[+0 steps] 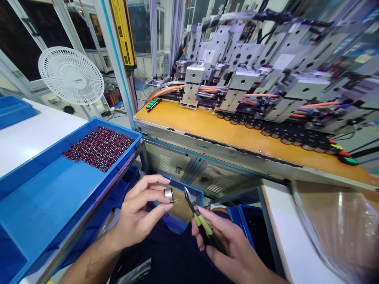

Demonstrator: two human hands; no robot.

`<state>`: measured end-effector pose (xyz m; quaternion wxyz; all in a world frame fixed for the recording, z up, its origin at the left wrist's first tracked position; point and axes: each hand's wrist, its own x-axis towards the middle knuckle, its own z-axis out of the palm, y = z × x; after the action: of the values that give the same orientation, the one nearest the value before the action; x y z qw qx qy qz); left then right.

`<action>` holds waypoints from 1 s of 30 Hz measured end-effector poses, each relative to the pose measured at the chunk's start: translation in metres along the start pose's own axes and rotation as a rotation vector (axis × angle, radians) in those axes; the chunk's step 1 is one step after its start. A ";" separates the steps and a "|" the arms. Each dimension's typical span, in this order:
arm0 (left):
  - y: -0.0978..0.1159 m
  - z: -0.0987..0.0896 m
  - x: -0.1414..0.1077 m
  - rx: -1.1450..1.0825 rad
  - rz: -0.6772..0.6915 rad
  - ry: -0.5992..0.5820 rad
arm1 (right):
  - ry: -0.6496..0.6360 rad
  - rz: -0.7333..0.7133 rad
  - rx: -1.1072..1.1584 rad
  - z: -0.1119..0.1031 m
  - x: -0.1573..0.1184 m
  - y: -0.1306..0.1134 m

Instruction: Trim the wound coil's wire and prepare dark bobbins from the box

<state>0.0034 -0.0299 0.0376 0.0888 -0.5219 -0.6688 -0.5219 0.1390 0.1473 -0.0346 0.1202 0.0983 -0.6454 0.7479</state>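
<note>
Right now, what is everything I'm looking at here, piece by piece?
small coil: one, silvery, pinched in the left hand's fingertips
cutting pliers: one, green-yellow handles, in the right hand, tips beside the coil
tray: one, blue, at left
small parts: many, dark red, packed at the tray's far end
fan: one, white, far left
machine: one, grey metal blocks with orange hoses, behind
bench top: one, orange, under the machine
small bin: one, blue, below the hands
left hand: one, bare
right hand: one, bare
</note>
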 end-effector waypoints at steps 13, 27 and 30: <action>-0.008 0.006 -0.010 0.019 0.148 0.053 | -0.024 -0.110 -0.155 0.001 -0.007 -0.022; -0.002 0.001 -0.013 0.015 0.118 0.043 | -0.084 -0.124 -0.068 0.004 -0.004 -0.022; -0.001 0.001 -0.012 0.014 0.110 0.038 | -0.086 -0.096 -0.060 0.005 -0.004 -0.021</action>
<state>0.0083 -0.0359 0.0284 0.1333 -0.5473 -0.6410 -0.5213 0.1497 0.1451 -0.0153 0.1309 0.1576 -0.6666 0.7167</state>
